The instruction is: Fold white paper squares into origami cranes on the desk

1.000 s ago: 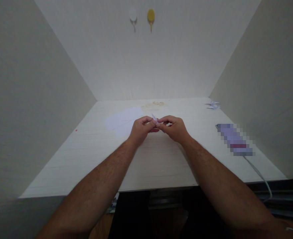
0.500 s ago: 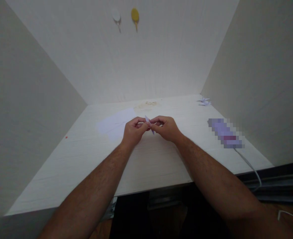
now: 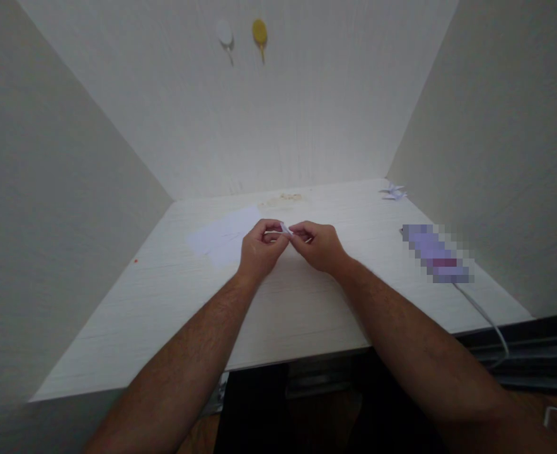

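Between my two hands is a small folded piece of white paper (image 3: 286, 229), pinched at the fingertips above the middle of the white table (image 3: 301, 315). My left hand (image 3: 263, 247) is closed on its left side, thumb against the fingers. From the right, my right hand (image 3: 320, 244) pinches it with thumb and index finger. Most of the paper is covered by my fingers. Flat white paper sheets (image 3: 219, 236) lie on the table just beyond and left of my left hand.
Folded paper cranes (image 3: 393, 192) sit in the far right corner. A blurred-out flat object (image 3: 436, 252) with a white cable (image 3: 484, 315) lies at the right. White (image 3: 224, 33) and yellow (image 3: 260, 31) hooks hang on the back wall. A tiny red bit (image 3: 135, 260) lies at left.
The folded paper has turned between my fingers: its long pointed ends stood out before, and now only a small part shows. The whole view has shifted slightly.
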{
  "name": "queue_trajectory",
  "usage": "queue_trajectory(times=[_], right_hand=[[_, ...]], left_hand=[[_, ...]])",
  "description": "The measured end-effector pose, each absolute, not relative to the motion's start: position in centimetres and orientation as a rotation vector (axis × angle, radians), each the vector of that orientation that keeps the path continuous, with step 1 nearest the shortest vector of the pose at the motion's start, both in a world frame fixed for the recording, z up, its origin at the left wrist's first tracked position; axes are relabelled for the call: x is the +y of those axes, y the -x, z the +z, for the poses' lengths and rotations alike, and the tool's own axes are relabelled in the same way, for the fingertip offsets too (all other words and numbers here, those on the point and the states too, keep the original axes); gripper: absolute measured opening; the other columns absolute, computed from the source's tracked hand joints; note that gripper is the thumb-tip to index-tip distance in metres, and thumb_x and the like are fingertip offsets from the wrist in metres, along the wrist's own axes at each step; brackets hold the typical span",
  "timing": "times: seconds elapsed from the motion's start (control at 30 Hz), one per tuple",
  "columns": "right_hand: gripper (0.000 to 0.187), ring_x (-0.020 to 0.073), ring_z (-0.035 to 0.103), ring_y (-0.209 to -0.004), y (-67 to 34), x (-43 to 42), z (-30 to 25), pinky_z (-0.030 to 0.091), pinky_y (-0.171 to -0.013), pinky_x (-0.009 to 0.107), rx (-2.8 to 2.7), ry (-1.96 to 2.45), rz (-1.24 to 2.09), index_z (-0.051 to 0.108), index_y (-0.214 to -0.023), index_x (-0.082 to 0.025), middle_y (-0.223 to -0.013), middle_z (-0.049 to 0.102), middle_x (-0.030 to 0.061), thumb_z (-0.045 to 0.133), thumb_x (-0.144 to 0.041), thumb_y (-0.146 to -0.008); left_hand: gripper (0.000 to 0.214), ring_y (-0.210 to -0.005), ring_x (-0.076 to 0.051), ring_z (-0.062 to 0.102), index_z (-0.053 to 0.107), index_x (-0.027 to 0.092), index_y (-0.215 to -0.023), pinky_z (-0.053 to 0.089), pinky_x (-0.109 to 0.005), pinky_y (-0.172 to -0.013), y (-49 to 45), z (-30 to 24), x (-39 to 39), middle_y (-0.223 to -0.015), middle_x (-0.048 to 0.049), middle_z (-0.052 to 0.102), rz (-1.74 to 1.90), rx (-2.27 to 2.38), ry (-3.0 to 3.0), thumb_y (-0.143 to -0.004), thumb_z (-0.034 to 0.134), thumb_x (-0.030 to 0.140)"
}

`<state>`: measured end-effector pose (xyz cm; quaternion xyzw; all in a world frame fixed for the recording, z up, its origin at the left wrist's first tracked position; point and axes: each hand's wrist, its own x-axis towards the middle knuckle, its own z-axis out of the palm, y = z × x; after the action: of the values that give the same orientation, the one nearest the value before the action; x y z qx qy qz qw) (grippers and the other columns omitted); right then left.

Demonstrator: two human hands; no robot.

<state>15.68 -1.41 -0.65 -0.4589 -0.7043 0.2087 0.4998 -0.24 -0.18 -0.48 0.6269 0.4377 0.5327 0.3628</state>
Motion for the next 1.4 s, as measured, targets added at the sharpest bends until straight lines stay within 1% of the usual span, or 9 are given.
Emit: queue_trajectory(times=[0.1,0.27,0.4,0.57,0.7,0.8,1.0,1.23,1.4], right_hand=[[0.019,0.0155,0.066,-0.072,-15.8,-1.6,-0.5,0.049,-0.069,0.029,-1.848,1.155,0.3,0.072,-0.1,-0.021,-0.086,0.075,0.0042,0.057,-0.025,-0.088],[0.022,0.0168,0.064,-0.076,-16.0,-1.6,-0.2,0.045,-0.07,0.029,-1.972,1.226,0.159,0.07,-0.098,-0.02,-0.089,0.074,0.0054,0.05,-0.022,-0.091],[0.019,0.0174,0.063,-0.074,-16.0,-1.6,-0.5,0.043,-0.067,0.029,-1.946,1.286,0.15,0.069,-0.098,-0.02,-0.087,0.073,0.0058,0.053,-0.023,-0.089],[0.015,0.0206,0.063,-0.078,-16.2,-1.5,-0.9,0.042,-0.068,0.031,-1.969,1.375,0.053,0.07,-0.089,-0.02,-0.087,0.072,0.0067,0.058,-0.019,-0.081],[0.014,0.0205,0.063,-0.078,-16.1,-1.5,-1.0,0.042,-0.067,0.03,-1.978,1.389,-0.009,0.07,-0.087,-0.02,-0.086,0.072,0.0063,0.059,-0.019,-0.079],[0.015,0.0199,0.063,-0.079,-16.0,-1.6,-1.0,0.043,-0.068,0.03,-1.981,1.379,-0.028,0.07,-0.086,-0.02,-0.087,0.072,0.0068,0.057,-0.017,-0.078],[0.015,0.0179,0.062,-0.072,-16.0,-1.5,-1.2,0.045,-0.066,0.029,-1.869,1.265,0.128,0.07,-0.082,-0.02,-0.08,0.072,0.0047,0.059,-0.013,-0.073],[0.032,0.0137,0.06,-0.059,-16.3,-1.4,-1.1,0.045,-0.058,0.028,-1.719,1.186,0.43,0.077,-0.09,-0.02,-0.075,0.074,0.0027,0.051,-0.011,-0.074],[0.025,0.0114,0.056,-0.053,-16.3,-1.2,-1.0,0.043,-0.051,0.025,-1.593,1.084,0.7,0.077,-0.084,-0.019,-0.064,0.069,0.0005,0.054,-0.017,-0.073]], left_hand=[[0.033,-0.077,-0.013,0.068,0.069,0.017,-0.103,0.056,-0.023,-0.069,0.0,-0.3,-0.3,-0.095,-0.0052,0.072,1.392,1.165,-1.649,-0.072,0.072,0.026],[0.028,-0.079,-0.014,0.068,0.075,0.018,-0.096,0.057,-0.025,-0.071,-0.3,-0.6,-0.2,-0.099,-0.007,0.072,1.371,1.153,-1.632,-0.072,0.074,0.032],[0.025,-0.075,-0.016,0.069,0.074,0.014,-0.087,0.06,-0.032,-0.074,-0.8,-0.6,-0.3,-0.086,-0.0067,0.073,1.312,1.039,-1.363,-0.077,0.069,0.037],[0.019,-0.073,-0.013,0.068,0.07,0.012,-0.076,0.058,-0.033,-0.078,-1.2,-0.7,-0.4,-0.079,-0.005,0.071,1.228,0.964,-1.074,-0.07,0.074,0.03],[0.021,-0.067,-0.013,0.066,0.067,0.013,-0.076,0.058,-0.031,-0.071,-1.2,-0.8,-0.4,-0.075,-0.004,0.069,1.164,0.96,-1.005,-0.068,0.078,0.029],[0.022,-0.063,-0.013,0.065,0.065,0.013,-0.078,0.057,-0.031,-0.065,-1.2,-0.7,-0.5,-0.074,-0.0045,0.068,1.104,0.969,-0.957,-0.07,0.076,0.03],[0.022,-0.062,-0.012,0.064,0.065,0.013,-0.077,0.054,-0.029,-0.063,-1.2,-0.6,-0.6,-0.072,-0.0041,0.068,1.107,0.949,-0.97,-0.068,0.078,0.027],[0.023,-0.054,-0.009,0.057,0.065,0.014,-0.073,0.047,-0.024,-0.054,-0.7,-0.5,-0.2,-0.064,-0.0004,0.065,1.16,0.98,-0.997,-0.06,0.081,0.025],[0.025,-0.054,-0.01,0.057,0.066,0.014,-0.073,0.046,-0.025,-0.054,-0.4,-0.5,0.0,-0.063,-0.0002,0.065,1.184,0.985,-1.01,-0.057,0.083,0.024]])
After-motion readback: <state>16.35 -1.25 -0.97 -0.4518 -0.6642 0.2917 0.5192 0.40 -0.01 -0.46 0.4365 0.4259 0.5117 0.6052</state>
